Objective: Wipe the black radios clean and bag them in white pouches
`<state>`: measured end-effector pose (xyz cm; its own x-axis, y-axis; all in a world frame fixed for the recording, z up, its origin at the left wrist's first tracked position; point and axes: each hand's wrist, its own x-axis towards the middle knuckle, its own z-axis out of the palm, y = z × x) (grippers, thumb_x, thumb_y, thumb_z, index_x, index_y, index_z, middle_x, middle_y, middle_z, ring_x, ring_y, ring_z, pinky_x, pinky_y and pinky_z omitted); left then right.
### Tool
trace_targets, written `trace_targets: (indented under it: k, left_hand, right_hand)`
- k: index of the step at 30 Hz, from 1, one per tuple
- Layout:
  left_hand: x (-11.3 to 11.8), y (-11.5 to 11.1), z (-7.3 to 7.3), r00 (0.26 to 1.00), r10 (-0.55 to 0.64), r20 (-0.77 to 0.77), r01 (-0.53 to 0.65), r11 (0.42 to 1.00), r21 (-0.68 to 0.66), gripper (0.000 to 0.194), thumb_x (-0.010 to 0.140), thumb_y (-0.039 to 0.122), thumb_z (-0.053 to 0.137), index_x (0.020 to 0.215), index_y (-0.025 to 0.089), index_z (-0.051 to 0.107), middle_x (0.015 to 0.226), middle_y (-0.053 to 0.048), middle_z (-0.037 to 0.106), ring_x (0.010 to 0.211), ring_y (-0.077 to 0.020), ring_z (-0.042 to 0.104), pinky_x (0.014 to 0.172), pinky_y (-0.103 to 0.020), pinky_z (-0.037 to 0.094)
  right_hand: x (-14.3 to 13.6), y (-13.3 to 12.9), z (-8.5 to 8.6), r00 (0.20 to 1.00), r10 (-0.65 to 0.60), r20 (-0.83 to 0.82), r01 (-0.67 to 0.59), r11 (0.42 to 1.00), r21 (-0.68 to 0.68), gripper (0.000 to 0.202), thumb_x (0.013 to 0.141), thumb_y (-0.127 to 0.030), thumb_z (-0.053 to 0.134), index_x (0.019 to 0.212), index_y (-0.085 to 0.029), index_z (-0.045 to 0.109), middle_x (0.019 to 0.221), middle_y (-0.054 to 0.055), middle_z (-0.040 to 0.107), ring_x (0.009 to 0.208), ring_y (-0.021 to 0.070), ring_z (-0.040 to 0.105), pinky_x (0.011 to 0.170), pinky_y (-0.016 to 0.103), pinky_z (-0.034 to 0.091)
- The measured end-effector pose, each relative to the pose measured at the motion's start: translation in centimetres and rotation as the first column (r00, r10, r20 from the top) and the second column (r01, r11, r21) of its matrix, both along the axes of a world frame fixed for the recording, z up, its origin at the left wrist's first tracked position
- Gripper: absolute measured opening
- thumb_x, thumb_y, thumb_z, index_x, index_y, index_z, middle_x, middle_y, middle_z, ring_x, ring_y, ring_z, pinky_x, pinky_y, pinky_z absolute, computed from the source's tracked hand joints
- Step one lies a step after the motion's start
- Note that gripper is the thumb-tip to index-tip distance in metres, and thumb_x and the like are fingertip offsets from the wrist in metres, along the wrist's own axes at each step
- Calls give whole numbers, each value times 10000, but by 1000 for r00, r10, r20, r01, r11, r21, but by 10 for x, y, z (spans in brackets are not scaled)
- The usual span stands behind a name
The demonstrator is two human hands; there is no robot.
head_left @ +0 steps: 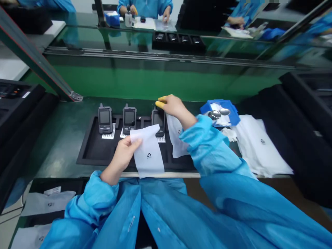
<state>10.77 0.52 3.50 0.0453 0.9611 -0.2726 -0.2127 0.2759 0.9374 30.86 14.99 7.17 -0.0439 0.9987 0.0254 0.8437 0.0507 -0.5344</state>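
A white printed bag [148, 152] hangs over the black tray [97, 152], its upper left corner pinched in my left hand [125, 152]. My right hand [174, 105], with yellow covers on its fingertips, is at the top of the third handheld device [158, 119]; whether it grips the antenna is unclear. Two similar devices, one at the left [105, 119] and one in the middle [129, 119], stand upright by the tray's back edge, with white labels below them. Beneath my right wrist, another white bag [176, 136] lies on the tray.
A blue bin [233, 114] with two shiny round objects stands right of the tray, beside a stack of white bags [259, 145]. Black trays rise at both sides. More bags [49, 203] lie lower left. Beyond the green partition [155, 76], people in blue work.
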Motion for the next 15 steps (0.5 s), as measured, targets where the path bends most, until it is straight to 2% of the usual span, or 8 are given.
trace_targets:
  k: [3,5,8,9,11,13,15]
  left_hand:
    - [3,9,-1,995,71,77,-66,996,-66,501,500,562,831,776,157,732,715,-55,726,649,-182,641,624,-302,524]
    - [6,12,-2,995,77,59,-73,995,-70,484,486,550,838,739,152,727,679,-46,716,605,-166,624,588,-288,510]
    - [9,14,0,996,83,34,-81,995,-64,411,449,467,866,659,151,708,610,-25,692,554,-147,597,545,-267,482]
    - [10,14,1,996,87,27,-85,994,-62,380,435,432,874,619,152,694,585,-18,681,541,-144,591,534,-262,474]
    - [13,14,5,996,89,16,-88,995,-56,336,420,374,879,578,155,678,565,-12,673,535,-144,589,528,-259,467]
    - [16,15,10,997,83,13,-82,996,-44,319,424,347,875,614,160,701,613,-17,696,578,-154,612,570,-270,486]
    - [19,15,16,997,68,20,-68,997,-26,345,430,337,872,697,169,732,700,-27,727,650,-168,641,641,-291,510]
  right_hand:
    - [-10,12,-6,999,-35,-33,30,989,-143,176,768,-340,687,750,-170,727,760,53,728,746,188,631,747,319,464]
    - [-15,10,-6,998,-39,-44,32,988,-151,179,768,-326,684,698,-164,714,705,41,717,702,177,625,726,315,460]
    - [-14,-3,6,998,-50,-33,46,992,-114,152,795,-290,638,768,-167,724,795,52,731,795,205,648,822,380,451]
    - [-11,-10,13,998,-57,-28,56,997,-49,150,803,-283,625,802,-174,727,842,55,733,855,222,652,878,419,434]
    - [-2,-23,27,994,-71,-88,86,982,168,160,820,-293,607,856,-194,728,919,48,728,960,245,644,962,477,395]
    - [7,-36,43,963,-34,-269,143,906,398,195,853,-353,580,877,-220,721,942,26,717,993,238,640,966,470,416]
    - [12,-49,55,878,67,-475,210,836,507,256,879,-440,543,883,-245,709,927,0,701,971,215,650,911,426,473]
